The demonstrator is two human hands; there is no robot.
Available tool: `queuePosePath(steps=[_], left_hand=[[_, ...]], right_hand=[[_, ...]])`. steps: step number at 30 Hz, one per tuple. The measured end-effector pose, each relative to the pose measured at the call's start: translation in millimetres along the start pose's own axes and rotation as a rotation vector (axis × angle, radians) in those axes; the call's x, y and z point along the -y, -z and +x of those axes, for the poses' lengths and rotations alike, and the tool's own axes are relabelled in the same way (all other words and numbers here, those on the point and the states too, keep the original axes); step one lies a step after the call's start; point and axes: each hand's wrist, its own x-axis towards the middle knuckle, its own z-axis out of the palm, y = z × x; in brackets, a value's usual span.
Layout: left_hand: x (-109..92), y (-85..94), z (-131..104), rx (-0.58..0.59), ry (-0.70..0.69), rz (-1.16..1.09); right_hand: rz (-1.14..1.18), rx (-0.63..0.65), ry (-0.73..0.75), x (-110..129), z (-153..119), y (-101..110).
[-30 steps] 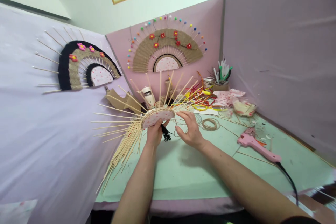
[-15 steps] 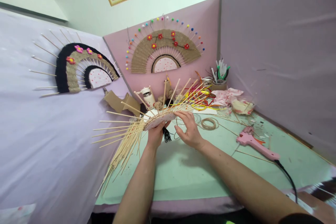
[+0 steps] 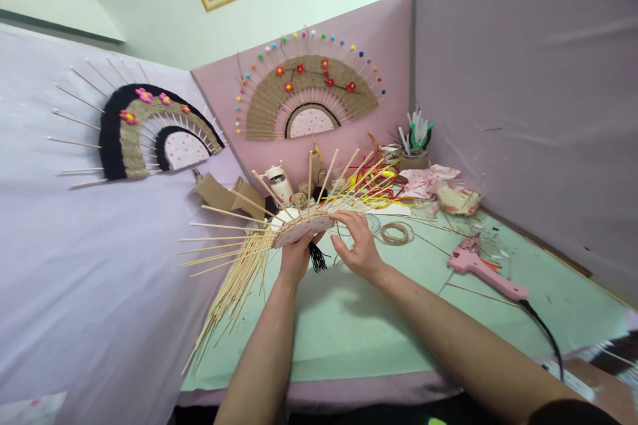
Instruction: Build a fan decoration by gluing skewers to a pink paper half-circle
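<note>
My left hand (image 3: pixel 296 254) grips the lower edge of a half-round base (image 3: pixel 302 231) covered in pale dotted cloth, from which many thin wooden sticks (image 3: pixel 226 226) fan out. Fingers of my right hand (image 3: pixel 357 244) rest at the base's right end, thumb held apart from them. A thin strand of twine hangs near the right thumb, partly hidden. Black yarn ends (image 3: pixel 318 257) show just beyond my left hand. A coil of twine (image 3: pixel 396 233) lies on the table right of my right hand.
A pink glue gun (image 3: pixel 488 269) with a black cord lies at the right. Loose sticks (image 3: pixel 234 292) are piled at the left. Coloured pipe cleaners (image 3: pixel 373 182), crumpled cloth (image 3: pixel 429 180) and a white jar (image 3: pixel 278 184) stand behind. Two finished fans (image 3: pixel 312 89) hang on the partitions.
My view has shifted slightly, and the surroundings sit a little further left. Both hands keep nearly the same position on the fan base; the twine strand beside my right thumb has moved slightly.
</note>
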Motion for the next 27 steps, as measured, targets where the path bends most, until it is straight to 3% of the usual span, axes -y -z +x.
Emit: queuePosePath(steps=[5, 9, 14, 17, 27], left_hand=[[-1, 2.7, 3, -0.060, -0.024, -0.048], [-6, 6.9, 5, -0.098, -0.043, -0.095], [-9, 10.9, 6, -0.134, -0.028, -0.150], [-9, 11.9, 6, -0.137, -0.019, -0.162], [-5, 12.2, 6, -0.129, 0.034, -0.300]], right_hand=[[0.009, -0.050, -0.020, 1, -1, -1], [-0.007, -0.062, -0.122, -7, -3, -7], [0.059, 0.134, -0.381, -18, -7, -16], [0.189, 0.268, -0.465, -17, -7, -17], [0.178, 0.512, -0.362, -20, -11, -17]])
